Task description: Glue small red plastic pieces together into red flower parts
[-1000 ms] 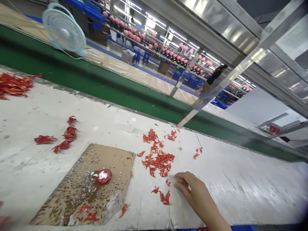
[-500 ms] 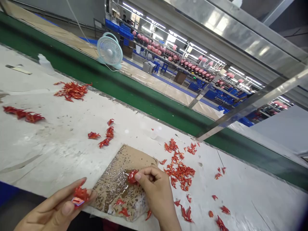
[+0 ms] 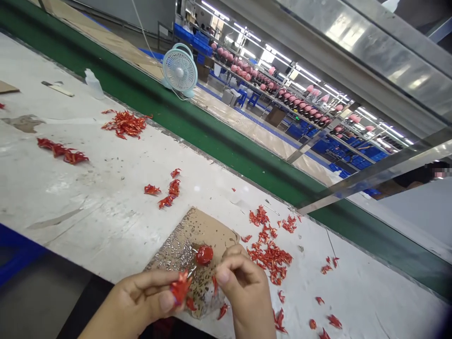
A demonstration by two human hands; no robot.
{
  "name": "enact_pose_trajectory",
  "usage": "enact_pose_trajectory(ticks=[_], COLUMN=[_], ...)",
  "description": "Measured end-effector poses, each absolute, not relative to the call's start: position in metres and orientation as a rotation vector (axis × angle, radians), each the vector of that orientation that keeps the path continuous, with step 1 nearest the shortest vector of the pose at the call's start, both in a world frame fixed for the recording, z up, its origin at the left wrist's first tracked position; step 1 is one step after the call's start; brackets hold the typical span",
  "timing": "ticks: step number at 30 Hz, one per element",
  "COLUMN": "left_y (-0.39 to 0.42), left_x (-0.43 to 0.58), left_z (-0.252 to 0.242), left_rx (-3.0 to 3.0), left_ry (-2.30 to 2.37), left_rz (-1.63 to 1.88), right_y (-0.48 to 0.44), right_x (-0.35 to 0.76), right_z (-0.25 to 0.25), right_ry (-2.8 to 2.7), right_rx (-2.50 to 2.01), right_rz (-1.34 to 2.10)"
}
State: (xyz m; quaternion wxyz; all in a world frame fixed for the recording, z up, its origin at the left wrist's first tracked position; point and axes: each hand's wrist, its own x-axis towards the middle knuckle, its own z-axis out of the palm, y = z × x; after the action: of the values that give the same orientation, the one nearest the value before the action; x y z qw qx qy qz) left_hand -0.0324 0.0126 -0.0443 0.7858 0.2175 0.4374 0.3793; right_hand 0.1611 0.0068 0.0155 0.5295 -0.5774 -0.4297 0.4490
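"What's closest in?"

"The left hand (image 3: 141, 299), raised over the near edge of the bench (image 3: 63, 207). Its fingers (image 3: 151, 282) are clamped on a crinkled red piece (image 3: 181, 288), holding it up just clear of the bench."

"And the other hand?"

"The right hand (image 3: 243, 294) is beside it, wrist low, with its fingers (image 3: 240, 273) curled and pinched together. If they hold anything, it's hidden."

"What's the step in hand, would you say?"

"It looks like close finger work on that red piece, above a glue-flecked cardboard sheet (image 3: 197, 226). A glossy red blob (image 3: 205, 254) sits on the sheet, just ahead of the hands. The moment seems to call for a steady pinch and careful, small finger movements."

"What's around them?"

"A loose scatter of red pieces (image 3: 270, 256) lies to the right of the sheet, with smaller clusters (image 3: 165, 193) to its left. Farther along are a heap of red pieces (image 3: 125, 124) and a white plastic bottle (image 3: 93, 84)."

"Beyond the bench?"

"A green conveyor edge (image 3: 197, 141), a pale blue desk fan (image 3: 180, 70), and long shelves (image 3: 275, 80) of pink items."
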Motion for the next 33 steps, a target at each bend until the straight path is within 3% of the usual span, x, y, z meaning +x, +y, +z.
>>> enact_pose_trajectory(ticks=[7,18,33], left_y=[0.013,0.003,0.005], left_x=[0.006,0.006,0.009], left_z=[0.001,-0.009,-0.010], left_rx=[0.462,0.492,0.536], left_ry=[0.566,0.523,0.601], left_rz=[0.713,0.703,0.620], right_y=[-0.015,-0.019,-0.036], right_x=[0.152,0.162,0.137], right_z=[0.019,0.011,-0.013], right_ry=[-0.972,-1.030,-1.033], right_rx=[-1.078,-0.987,-1.086], right_rz=[1.251,1.331,0.955])
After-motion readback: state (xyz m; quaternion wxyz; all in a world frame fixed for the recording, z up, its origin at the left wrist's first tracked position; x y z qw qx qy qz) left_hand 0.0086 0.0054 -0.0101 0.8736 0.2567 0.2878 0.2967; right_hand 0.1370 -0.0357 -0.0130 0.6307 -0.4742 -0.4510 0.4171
